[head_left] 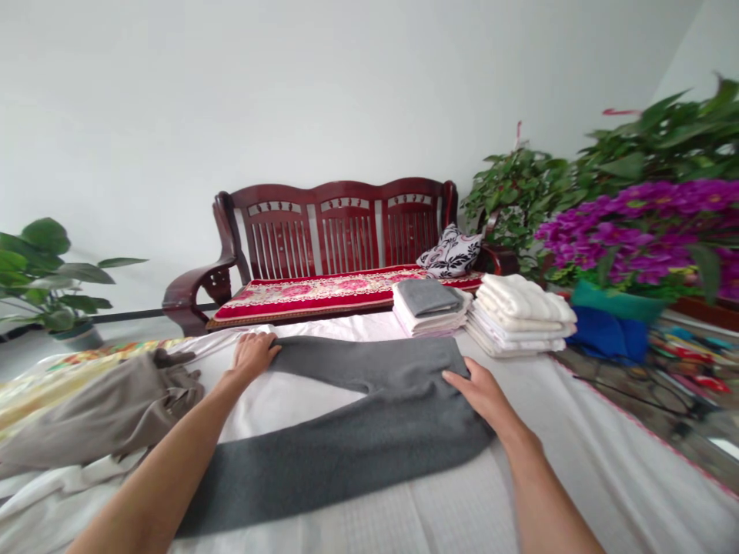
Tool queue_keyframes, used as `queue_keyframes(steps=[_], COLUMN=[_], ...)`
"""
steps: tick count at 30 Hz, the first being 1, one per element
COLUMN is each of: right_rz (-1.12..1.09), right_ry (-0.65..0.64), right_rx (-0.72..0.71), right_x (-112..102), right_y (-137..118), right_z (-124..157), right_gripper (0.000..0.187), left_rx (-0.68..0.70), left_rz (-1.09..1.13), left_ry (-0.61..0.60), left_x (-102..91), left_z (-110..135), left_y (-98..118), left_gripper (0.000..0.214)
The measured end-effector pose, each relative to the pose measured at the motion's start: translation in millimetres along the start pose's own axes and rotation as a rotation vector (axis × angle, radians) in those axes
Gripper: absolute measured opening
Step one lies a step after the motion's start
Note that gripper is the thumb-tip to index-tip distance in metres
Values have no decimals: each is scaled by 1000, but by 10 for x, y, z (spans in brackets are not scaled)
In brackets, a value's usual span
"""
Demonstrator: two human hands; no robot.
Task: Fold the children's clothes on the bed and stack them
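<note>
A pair of dark grey trousers (369, 427) lies spread flat on a white cloth, its legs pointing left and its waist at the right. At the cuff of the far leg, my left hand (254, 351) is closed on the fabric. My right hand (480, 391) grips the waist edge, thumb on top and the other fingers partly hidden. The near leg lies loose along the front, its end close to my left forearm.
Beyond the trousers stand a folded stack with a grey piece on top (430, 298) and a stack of folded white clothes (519, 312). Crumpled brown clothing (115, 408) lies left. Behind is a wooden bench (340, 231); purple flowers (647, 231) stand right.
</note>
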State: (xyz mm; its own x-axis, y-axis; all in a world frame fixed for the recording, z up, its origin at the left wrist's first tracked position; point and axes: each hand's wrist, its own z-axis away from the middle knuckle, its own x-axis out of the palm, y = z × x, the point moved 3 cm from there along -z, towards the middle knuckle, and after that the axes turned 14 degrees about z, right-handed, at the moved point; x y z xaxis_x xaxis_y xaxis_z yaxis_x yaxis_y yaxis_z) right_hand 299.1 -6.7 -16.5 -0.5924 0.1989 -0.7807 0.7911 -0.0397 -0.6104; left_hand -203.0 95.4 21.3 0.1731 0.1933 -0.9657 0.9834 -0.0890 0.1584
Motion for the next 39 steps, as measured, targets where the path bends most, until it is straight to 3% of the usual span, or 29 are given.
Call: queue_keyframes(steps=[4,7,9,10,12,15,17,19,22,25,29,31,34,37,39], right_rz=[281,517,592,587,510,389,360,344,342,381,433,419,352,280,262], right_ry=[31,152,276,319,337,213,98,1,-138,-265,-143,-35,43,-40,-165], right_rx=[107,89,-17,-80,-208,-355,-407,-420,-334,-144,-18,-57,-183,-304,-341], right_x=[21,26,33,46,96,207,265,276,209,102,-32,-48,6,119,193], right_y=[-81,-204,-320,-382,-503,-646,-687,-676,-585,-461,-369,-371,-425,-495,-514], right_z=[21,54,85,105,151,223,265,292,299,301,307,306,305,311,317], right_gripper=[37,44,44,40,29,21,21,25,31,30,29,27,26,30,30], left_rx=[-95,-77,38,166,331,681,714,677,650,703,759,722,620,545,513], left_rz=[-14,59,139,257,350,585,558,477,371,380,481,541,554,497,481], left_ry=[201,265,221,168,94,-137,-215,-226,-231,-249,-275,-260,-128,-71,-117], left_x=[-240,-278,-221,-178,-96,27,114,201,309,338,268,217,157,178,226], left_z=[79,215,395,529,878,1503,1808,1966,2026,2055,2094,2050,1916,1835,1850], left_y=[-9,178,483,699,1165,1886,2208,2389,2473,2463,2450,2442,2405,2358,2337], left_gripper=[32,42,44,40,31,29,46,44,19,21,15,16,28,53,52])
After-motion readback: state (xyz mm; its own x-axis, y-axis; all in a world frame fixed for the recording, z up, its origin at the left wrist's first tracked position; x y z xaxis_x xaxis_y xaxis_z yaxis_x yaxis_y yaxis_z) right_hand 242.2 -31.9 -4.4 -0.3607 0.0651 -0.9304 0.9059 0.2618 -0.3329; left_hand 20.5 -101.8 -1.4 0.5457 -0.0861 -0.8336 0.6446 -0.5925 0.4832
